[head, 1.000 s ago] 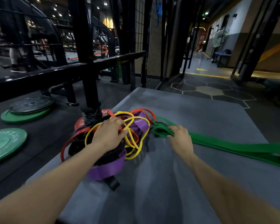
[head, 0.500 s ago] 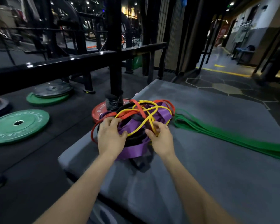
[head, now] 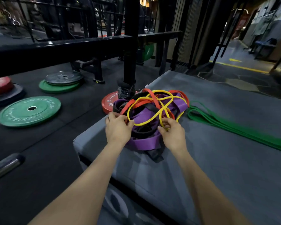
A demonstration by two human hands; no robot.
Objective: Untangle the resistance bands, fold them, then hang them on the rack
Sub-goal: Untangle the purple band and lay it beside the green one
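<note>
Yellow band loops are pinched by the left hand and right hand at mid-frame, atop the tangled pile on the grey mat. Crossings should be traced and eased apart slowly, never yanked.

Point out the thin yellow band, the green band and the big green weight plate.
Thin yellow rubber band (head: 154, 114): head view, crossing strand mid-tangle.
Flat green rubber band (head: 217, 122): head view, layered middle stretch.
Large green weight plate (head: 44, 103): head view, flat face.
</note>
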